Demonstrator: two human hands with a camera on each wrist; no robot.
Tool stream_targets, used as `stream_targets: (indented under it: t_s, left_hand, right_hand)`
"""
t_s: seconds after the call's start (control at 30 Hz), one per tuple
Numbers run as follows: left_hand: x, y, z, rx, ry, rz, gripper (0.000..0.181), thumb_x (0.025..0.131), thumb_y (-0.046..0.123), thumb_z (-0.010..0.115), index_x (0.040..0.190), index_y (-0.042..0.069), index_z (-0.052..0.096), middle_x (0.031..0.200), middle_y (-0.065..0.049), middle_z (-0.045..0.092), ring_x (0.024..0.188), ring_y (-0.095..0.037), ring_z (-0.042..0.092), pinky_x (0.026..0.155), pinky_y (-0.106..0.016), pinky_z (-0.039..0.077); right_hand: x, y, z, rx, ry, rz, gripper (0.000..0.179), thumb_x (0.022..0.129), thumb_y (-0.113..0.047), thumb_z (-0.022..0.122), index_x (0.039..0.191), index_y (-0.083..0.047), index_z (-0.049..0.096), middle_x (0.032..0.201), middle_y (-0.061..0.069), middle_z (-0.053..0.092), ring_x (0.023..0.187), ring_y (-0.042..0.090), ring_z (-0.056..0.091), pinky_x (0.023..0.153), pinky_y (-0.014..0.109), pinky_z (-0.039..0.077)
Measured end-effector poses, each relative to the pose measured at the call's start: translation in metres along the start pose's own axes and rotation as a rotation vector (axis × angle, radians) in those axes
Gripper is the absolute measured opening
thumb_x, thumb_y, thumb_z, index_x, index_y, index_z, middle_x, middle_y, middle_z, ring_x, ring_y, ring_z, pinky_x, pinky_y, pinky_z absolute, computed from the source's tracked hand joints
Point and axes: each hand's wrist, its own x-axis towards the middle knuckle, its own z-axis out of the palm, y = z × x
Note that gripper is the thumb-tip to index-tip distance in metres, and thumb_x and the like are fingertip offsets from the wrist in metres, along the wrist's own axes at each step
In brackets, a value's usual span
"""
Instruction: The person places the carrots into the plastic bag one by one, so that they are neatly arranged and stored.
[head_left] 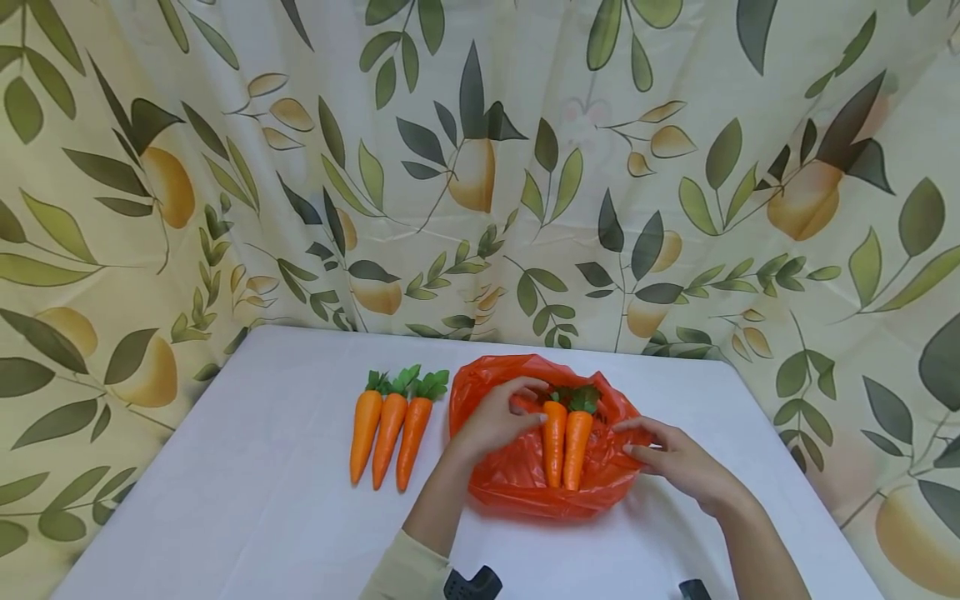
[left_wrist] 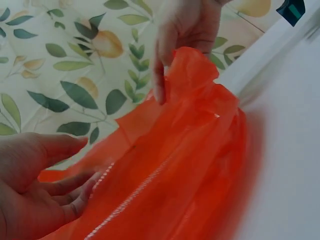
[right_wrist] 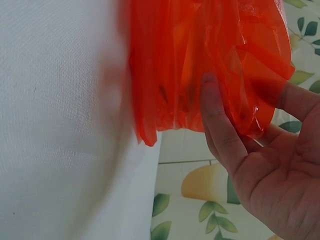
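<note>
Pinching the right rim of the red bag (head_left: 517, 475) with right hand (head_left: 678, 458); touching its left side, beside two carrots (head_left: 553, 446), with relaxed left hand (head_left: 498, 421).

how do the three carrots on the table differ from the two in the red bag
The three tapered orange carrots lie on the white table; the two tapered orange carrots lie in the red plastic bag. The three's leaves look brighter green, the two's darker. Both groups have leafy green tops and tips toward the person.
</note>
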Motion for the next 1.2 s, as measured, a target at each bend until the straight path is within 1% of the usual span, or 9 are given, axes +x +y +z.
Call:
stream_targets:
  t_s: [0.07, 0.13, 0.33, 0.47, 0.7, 0.8, 1.0, 1.1, 1.2]
  left_hand:
    - [-0.003, 0.004, -0.004, 0.014, -0.001, 0.006, 0.038, 0.085, 0.021, 0.072, 0.117, 0.037, 0.060, 0.109, 0.009, 0.059, 0.093, -0.016, 0.055, 0.072, -0.029, 0.051]
    - [-0.005, 0.008, -0.008, 0.023, -0.002, 0.023, 0.039, 0.085, 0.022, 0.072, 0.120, 0.034, 0.060, 0.107, 0.012, 0.058, 0.094, -0.016, 0.054, 0.073, -0.029, 0.051]
    - [-0.014, 0.019, -0.021, 0.022, -0.020, 0.095, 0.039, 0.085, 0.022, 0.072, 0.121, 0.029, 0.060, 0.111, 0.005, 0.059, 0.095, -0.021, 0.055, 0.075, -0.030, 0.050]
    - [-0.019, 0.022, -0.028, 0.022, -0.021, 0.096, 0.039, 0.085, 0.025, 0.071, 0.122, 0.029, 0.059, 0.111, 0.007, 0.058, 0.097, -0.019, 0.055, 0.076, -0.030, 0.050]
    - [-0.029, 0.029, -0.043, 0.027, -0.011, 0.093, 0.042, 0.085, 0.028, 0.072, 0.124, 0.033, 0.058, 0.112, 0.013, 0.058, 0.096, -0.015, 0.057, 0.075, -0.032, 0.051]
    - [-0.034, 0.032, -0.049, 0.023, -0.008, 0.098, 0.042, 0.085, 0.027, 0.071, 0.124, 0.034, 0.058, 0.112, 0.013, 0.058, 0.095, -0.015, 0.058, 0.074, -0.033, 0.052]
    - [-0.039, 0.033, -0.062, 0.002, 0.009, 0.082, 0.040, 0.086, 0.023, 0.070, 0.123, 0.033, 0.059, 0.113, 0.013, 0.058, 0.097, -0.017, 0.057, 0.073, -0.035, 0.052]
    - [-0.043, 0.031, -0.070, 0.003, 0.014, 0.092, 0.037, 0.087, 0.022, 0.069, 0.121, 0.034, 0.060, 0.114, 0.012, 0.058, 0.098, -0.018, 0.056, 0.074, -0.036, 0.052]
    - [-0.047, 0.029, -0.079, 0.000, 0.026, 0.114, 0.036, 0.088, 0.022, 0.068, 0.122, 0.030, 0.060, 0.118, 0.008, 0.058, 0.098, -0.019, 0.057, 0.075, -0.036, 0.052]
  right_hand:
    - [0.000, -0.001, 0.000, -0.003, 0.001, -0.001, 0.038, 0.094, -0.017, 0.057, 0.130, -0.006, 0.053, 0.131, 0.019, 0.047, 0.102, 0.027, 0.059, 0.084, 0.043, 0.051]
    - [0.000, -0.002, 0.001, -0.007, 0.001, -0.001, 0.038, 0.094, -0.017, 0.057, 0.130, -0.006, 0.052, 0.131, 0.019, 0.047, 0.102, 0.027, 0.059, 0.084, 0.042, 0.051]
    - [0.000, -0.003, 0.001, -0.008, 0.000, 0.001, 0.037, 0.094, -0.016, 0.056, 0.130, -0.006, 0.052, 0.131, 0.019, 0.047, 0.102, 0.027, 0.059, 0.083, 0.041, 0.051]
    - [0.001, -0.002, 0.001, -0.002, -0.005, -0.001, 0.038, 0.094, -0.016, 0.056, 0.130, -0.005, 0.052, 0.129, 0.019, 0.048, 0.100, 0.027, 0.059, 0.084, 0.042, 0.051]
    - [0.003, -0.001, 0.003, 0.009, -0.015, 0.001, 0.038, 0.094, -0.017, 0.057, 0.131, -0.005, 0.052, 0.130, 0.018, 0.048, 0.101, 0.026, 0.059, 0.083, 0.042, 0.051]
    - [0.003, 0.001, 0.003, 0.015, -0.022, 0.001, 0.039, 0.094, -0.017, 0.057, 0.131, -0.005, 0.052, 0.130, 0.018, 0.048, 0.101, 0.026, 0.059, 0.083, 0.042, 0.051]
    - [0.003, 0.001, 0.002, 0.012, -0.017, 0.003, 0.038, 0.094, -0.016, 0.057, 0.130, -0.005, 0.052, 0.130, 0.018, 0.048, 0.101, 0.026, 0.059, 0.084, 0.043, 0.051]
    - [0.003, 0.001, 0.002, 0.009, -0.017, 0.004, 0.038, 0.094, -0.016, 0.057, 0.130, -0.004, 0.052, 0.130, 0.019, 0.048, 0.101, 0.026, 0.059, 0.083, 0.041, 0.051]
    - [0.003, 0.001, 0.002, 0.009, -0.019, 0.001, 0.038, 0.094, -0.016, 0.057, 0.130, -0.004, 0.052, 0.130, 0.019, 0.048, 0.100, 0.026, 0.060, 0.083, 0.040, 0.052]
